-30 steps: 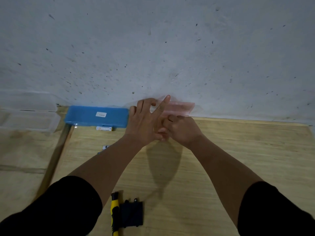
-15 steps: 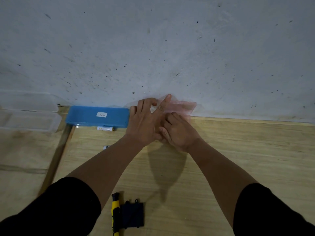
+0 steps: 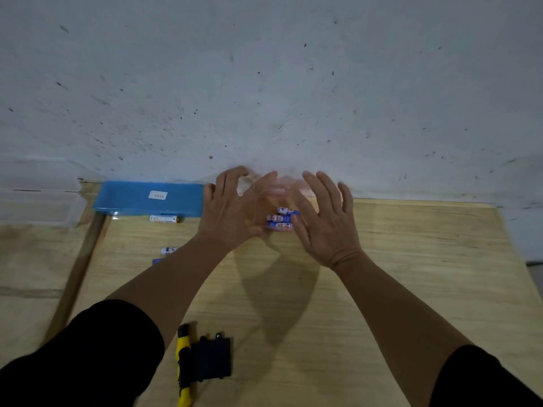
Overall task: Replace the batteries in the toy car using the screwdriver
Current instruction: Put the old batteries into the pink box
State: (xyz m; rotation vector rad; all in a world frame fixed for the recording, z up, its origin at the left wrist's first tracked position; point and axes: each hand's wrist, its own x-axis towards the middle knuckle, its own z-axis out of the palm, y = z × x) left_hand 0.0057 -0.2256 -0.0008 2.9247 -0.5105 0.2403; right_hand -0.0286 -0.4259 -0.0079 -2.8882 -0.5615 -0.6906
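Your hands have sprung apart: left hand [image 3: 232,212] and right hand [image 3: 326,224] both spread, holding nothing, flanking blue-white batteries [image 3: 280,218] now uncovered on the wooden table [image 3: 411,259]; screwdriver [image 3: 183,365] lies near you.

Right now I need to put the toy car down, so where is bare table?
Free: the right half of the table, beyond the right hand. Crowded: batteries between the hands, blue box far left, screwdriver and black cover near.

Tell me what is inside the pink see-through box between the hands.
The pink box holds blue and white batteries; three show, stacked side by side. The left hand and right hand cover the box's sides, so any more batteries are hidden.
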